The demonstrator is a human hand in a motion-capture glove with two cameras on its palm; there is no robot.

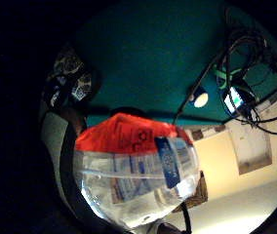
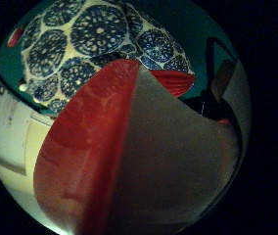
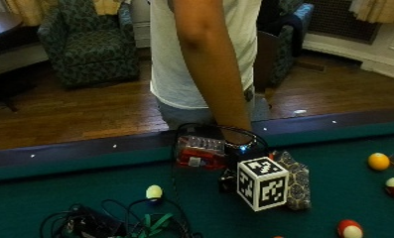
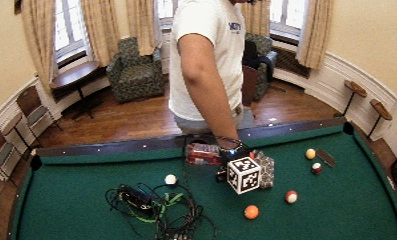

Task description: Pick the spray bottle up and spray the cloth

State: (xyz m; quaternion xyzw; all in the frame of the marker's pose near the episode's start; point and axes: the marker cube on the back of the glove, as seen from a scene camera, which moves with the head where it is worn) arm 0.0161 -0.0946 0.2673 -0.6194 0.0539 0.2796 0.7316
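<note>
At the near rail of a green pool table [image 3: 64, 198], a person's gloved right hand [image 3: 239, 144] has the spray bottle [image 3: 200, 151] up off the felt, holding it on its side just above the bench. The little-finger palm view shows the clear body and red top of the bottle filling the frame close against the palm; the thumb-side view is crowded by the red part, with the patterned cloth [image 2: 95, 39] lying beyond it. From the outside view the grip appears clamped round the bottle, though the fingers themselves are largely hidden behind the glove's gear. The blue-patterned cloth sits on the felt just beside the hand, toward the balls. A pale cue ball [image 3: 154, 191] and a tangle of cables [image 3: 110, 220] lie nearer the camera; an orange ball [image 3: 379, 161] rests well apart.

As a judgement, the pick-up looks done. What remains is the spraying: no mist or wet patch can be made out, and the nozzle's aim cannot be told.
</note>
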